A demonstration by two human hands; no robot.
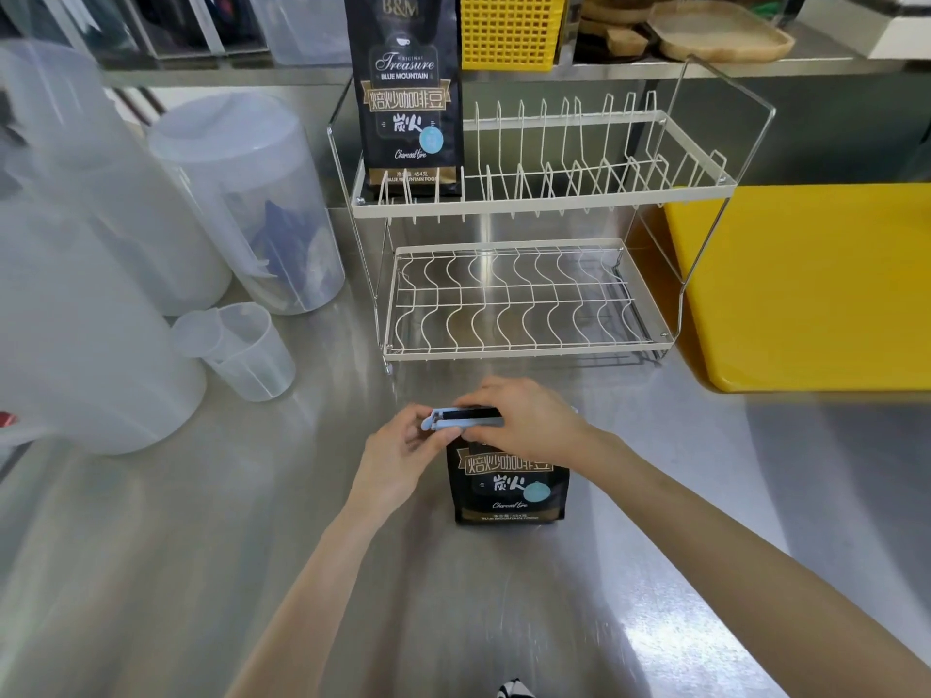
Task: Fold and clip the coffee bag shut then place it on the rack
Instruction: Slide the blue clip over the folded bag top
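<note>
A black coffee bag [509, 488] stands upright on the steel counter, in front of the rack. Its top is folded down under a light-blue clip [461, 420] that runs across the fold. My left hand [400, 455] pinches the clip's left hinge end. My right hand [529, 420] lies over the clip's right part and the folded top, pressing from above. Behind stands a white two-tier wire rack [529, 201]. A second, taller coffee bag [409, 93] stands unfolded at the left end of its upper tier.
Several translucent plastic pitchers [242, 204] and a small measuring cup [237, 347] crowd the left side. A yellow tray [816, 289] sits right of the rack. A yellow basket [509, 30] and wooden plates [705, 27] are on the back shelf. The rack's lower tier [524, 299] holds nothing.
</note>
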